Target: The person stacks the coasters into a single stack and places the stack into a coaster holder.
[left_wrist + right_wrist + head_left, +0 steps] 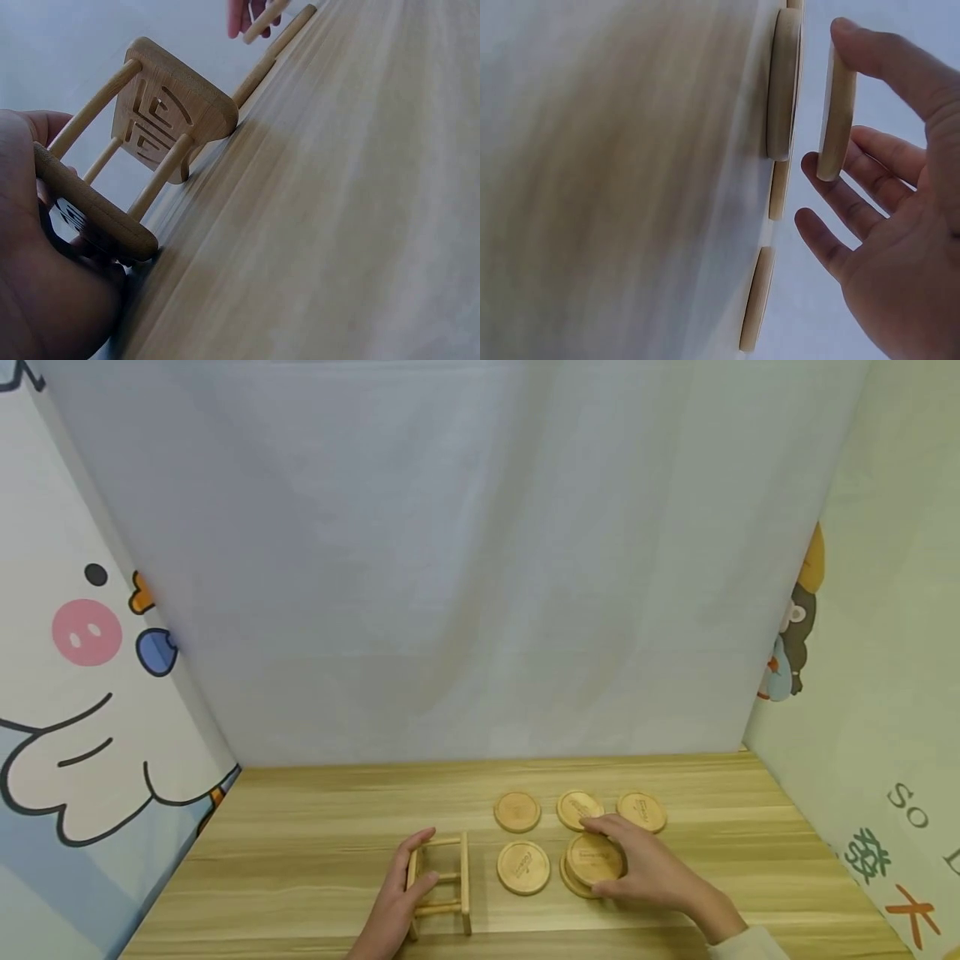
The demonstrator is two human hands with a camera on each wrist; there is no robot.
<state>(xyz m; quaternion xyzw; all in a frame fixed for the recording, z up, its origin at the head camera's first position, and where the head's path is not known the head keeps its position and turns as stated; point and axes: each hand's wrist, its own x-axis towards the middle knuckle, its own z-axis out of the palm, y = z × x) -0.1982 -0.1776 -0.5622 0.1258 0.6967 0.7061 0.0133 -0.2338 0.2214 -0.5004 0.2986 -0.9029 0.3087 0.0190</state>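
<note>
My left hand (395, 893) grips the left side panel of a small wooden coaster holder (465, 885), which stands on the table. In the left wrist view the holder (176, 105) shows two end panels joined by round rods, one panel cut with a slotted pattern. No coaster is between its panels. My right hand (656, 870) pinches a round wooden coaster (595, 858) by its edge, thumb on one side and fingers on the other. The right wrist view shows this coaster (837, 116) raised off the table, above another coaster (570, 882) that it partly covers in the head view.
Left of the held coaster lies another engraved coaster (523, 867). Behind are three more in a row: a left one (517, 812), a middle one (577, 808) and a right one (642, 811). A pale cloth (480, 568) hangs behind the wooden table (315, 827); printed panels flank it.
</note>
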